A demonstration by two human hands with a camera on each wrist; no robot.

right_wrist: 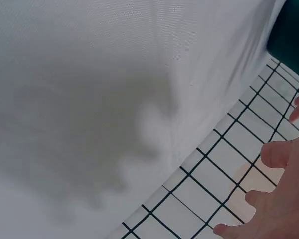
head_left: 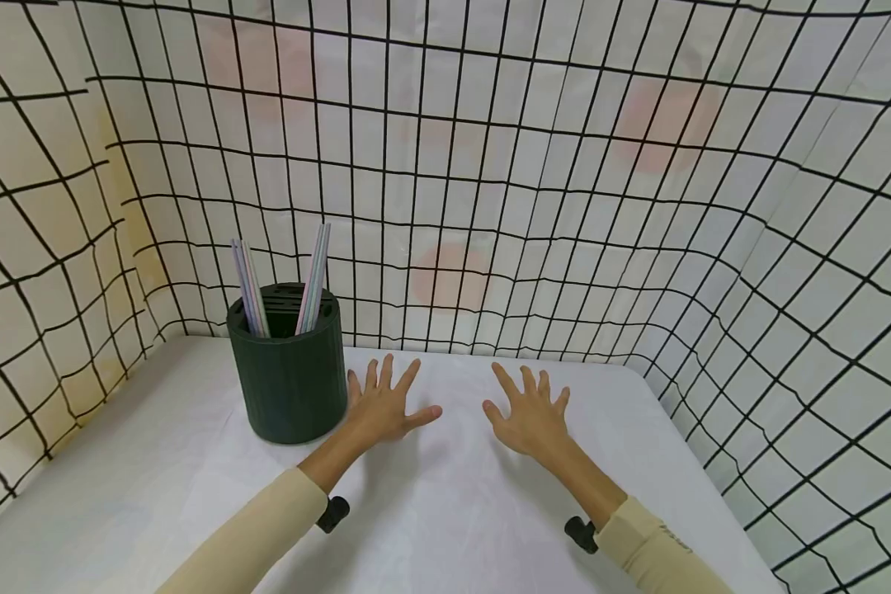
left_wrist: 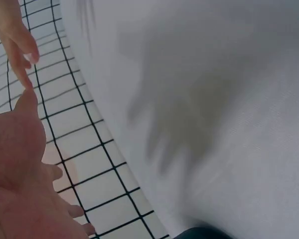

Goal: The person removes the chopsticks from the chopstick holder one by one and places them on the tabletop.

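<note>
Both hands hover over the white table with fingers spread, and neither holds anything. In the head view the left hand point(head_left: 383, 412) is palm down, its little finger close beside a dark green round holder point(head_left: 289, 396). Two bunches of pale, thin straws or sticks rise from slots in its top, a left bunch point(head_left: 250, 289) and a right bunch point(head_left: 314, 276). To the right, the right hand point(head_left: 532, 418) is spread likewise, its thumb toward the left hand. Each wrist view shows the hand's shadow on the cloth; the holder's edge point(right_wrist: 291, 40) appears in the right one.
A white cloth covers the table point(head_left: 445, 528). Black wire grid point(head_left: 416, 206) stands along the back and both sides, with white sheeting behind it. Small black wrist mounts, left point(head_left: 333, 514) and right point(head_left: 581, 535), sit beside the beige cuffs.
</note>
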